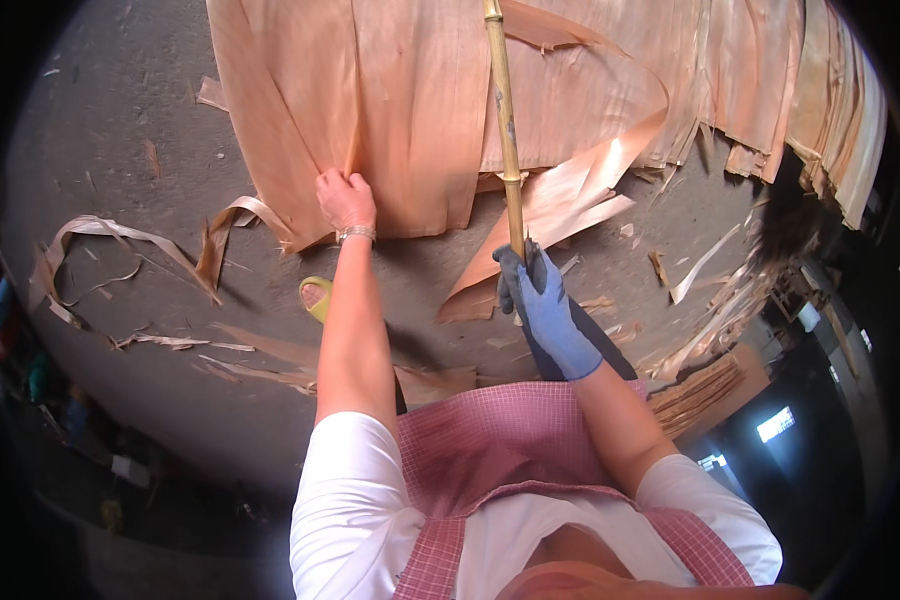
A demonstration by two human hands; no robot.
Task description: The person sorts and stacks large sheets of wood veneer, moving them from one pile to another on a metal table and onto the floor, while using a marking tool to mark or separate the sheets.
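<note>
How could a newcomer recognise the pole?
Find the broad peach-coloured sheets at the top. Over them, the bamboo pole runs down into the blue-gloved right hand. Unlike the wide, thin sheets, it is narrow, straight and ringed with joints.

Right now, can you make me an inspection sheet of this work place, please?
Surface: grey floor, partly covered.
Job's things: thin tan sheets, wood-like; bamboo pole.
Clutter: torn strips lie beside the sheets, others scattered left and right.
Left grip: bare, pinching a sheet's fold.
Right grip: blue-gloved, closed around the pole's near end.
Cables: nothing seen.
Surroundings: dark rim, details unclear; bright patch at lower right.
</note>
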